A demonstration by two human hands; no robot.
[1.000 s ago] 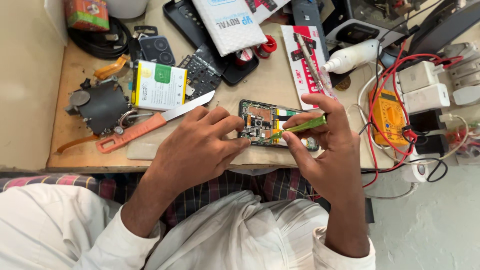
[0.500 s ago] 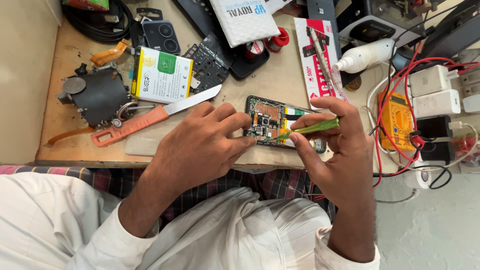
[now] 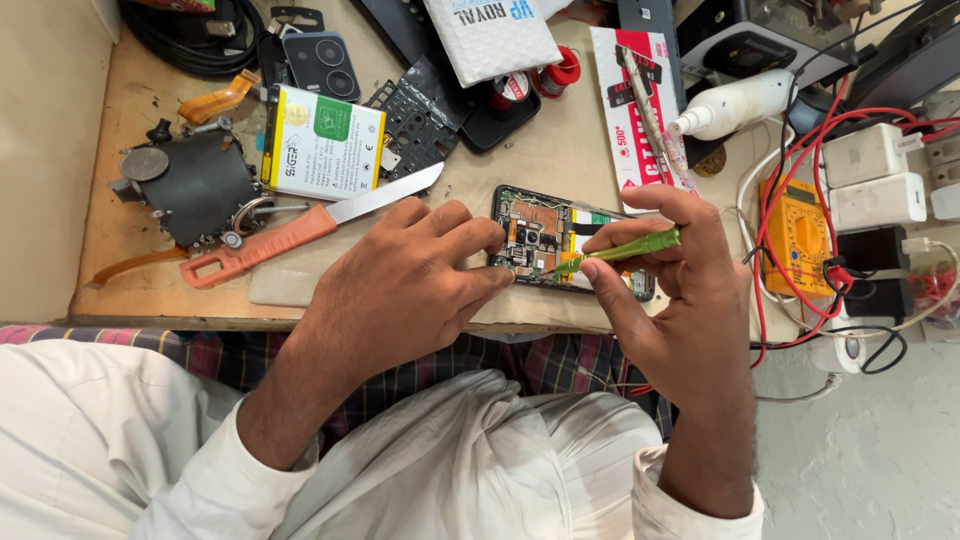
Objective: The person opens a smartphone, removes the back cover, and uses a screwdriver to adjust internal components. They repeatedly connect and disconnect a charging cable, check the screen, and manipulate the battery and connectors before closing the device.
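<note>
Left hand (image 3: 400,290) presses on left end of opened phone (image 3: 560,245), fingers bent, steadying it at near table edge. Phone light, stiff, exposed board looks fragile; better hold by frame edges. Right hand (image 3: 680,300) pinches green screwdriver (image 3: 615,250), tip on board. Orange-handled knife (image 3: 300,230) and battery (image 3: 322,140) lie left; red wires (image 3: 775,240) and yellow multimeter (image 3: 800,240) crowd right.
</note>
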